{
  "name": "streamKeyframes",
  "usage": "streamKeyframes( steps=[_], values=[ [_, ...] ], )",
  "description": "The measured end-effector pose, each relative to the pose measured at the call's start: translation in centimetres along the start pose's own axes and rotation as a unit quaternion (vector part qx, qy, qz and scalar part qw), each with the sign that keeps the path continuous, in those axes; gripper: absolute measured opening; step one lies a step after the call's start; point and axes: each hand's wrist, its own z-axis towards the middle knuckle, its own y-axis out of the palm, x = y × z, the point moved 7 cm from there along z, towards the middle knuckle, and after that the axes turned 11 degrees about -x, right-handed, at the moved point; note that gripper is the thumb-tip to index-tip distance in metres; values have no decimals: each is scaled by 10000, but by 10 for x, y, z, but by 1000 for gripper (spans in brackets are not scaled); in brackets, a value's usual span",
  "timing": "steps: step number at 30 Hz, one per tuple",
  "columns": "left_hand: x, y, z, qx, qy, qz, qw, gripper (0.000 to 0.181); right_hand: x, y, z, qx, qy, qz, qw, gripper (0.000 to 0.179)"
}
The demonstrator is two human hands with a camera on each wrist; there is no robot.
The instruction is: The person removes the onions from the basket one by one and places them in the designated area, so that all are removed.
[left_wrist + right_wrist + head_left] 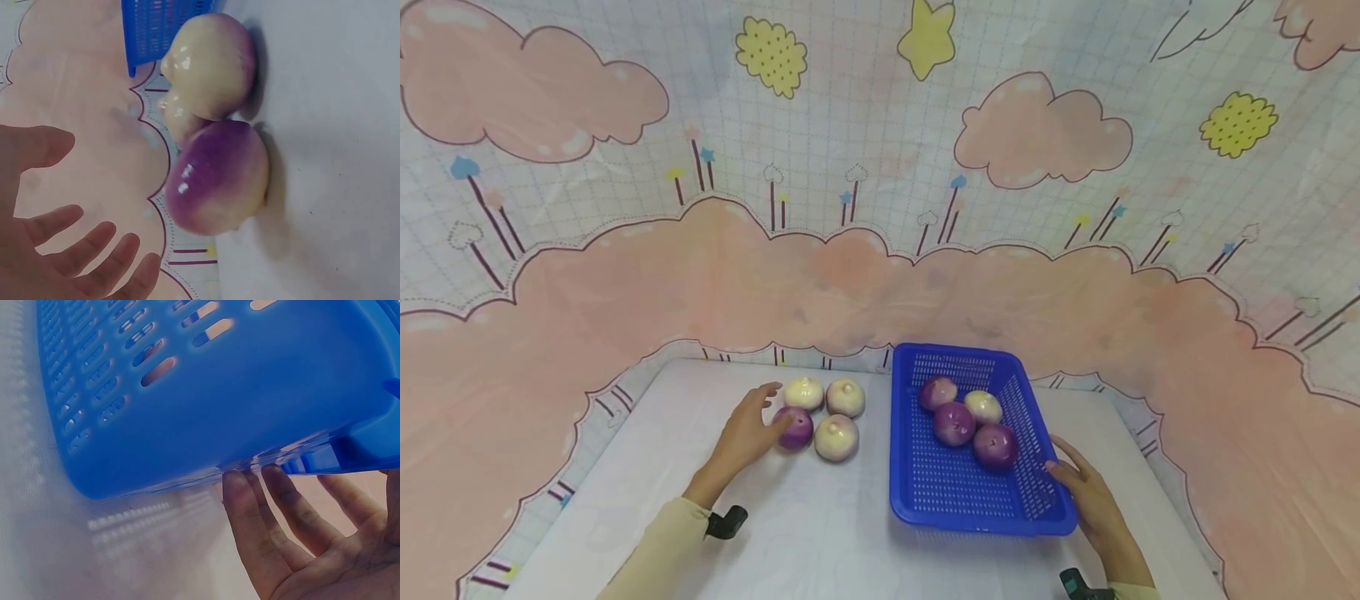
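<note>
My left hand [748,429] reaches over the table beside a purple onion [793,429], fingers spread and holding nothing. In the left wrist view a gap shows between the fingers [94,247] and that glossy onion [219,178]. Three paler onions stand close by: one behind [804,393], one at the back right [846,398] and one at the front right [837,437]. At the right, my right hand [1097,504] grips the side rim of a blue basket [897,467]. Its fingertips [237,487] press the outer wall; the thumb lies at the rim, mostly out of the right wrist view.
Inside the basket lie a pale onion [983,407] and three purple ones, including one nearest the front [996,446]. A white-covered table [820,533] carries everything. Behind it hangs a printed cloth [820,292] with clouds and stars.
</note>
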Motion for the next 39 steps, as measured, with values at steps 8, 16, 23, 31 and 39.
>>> streamKeyframes(
  steps=[8,16,23,31,39],
  values=[
    [27,2,-3,233,425,-254,9985,56,-1,0,1,-1,9,-17,10000,69],
    [58,18,-1,267,797,-544,9950,51,-3,-1,1,-73,-126,108,9998,68],
    [86,36,-2,209,989,-822,9915,50,-3,0,-1,-43,-93,84,9999,68],
    [111,44,0,180,1241,-1075,9863,49,-2,1,-1,-38,-83,113,9999,67],
    [132,52,3,20,1395,-1205,9829,48,-3,1,0,-44,-94,52,9999,67]
  ],
)
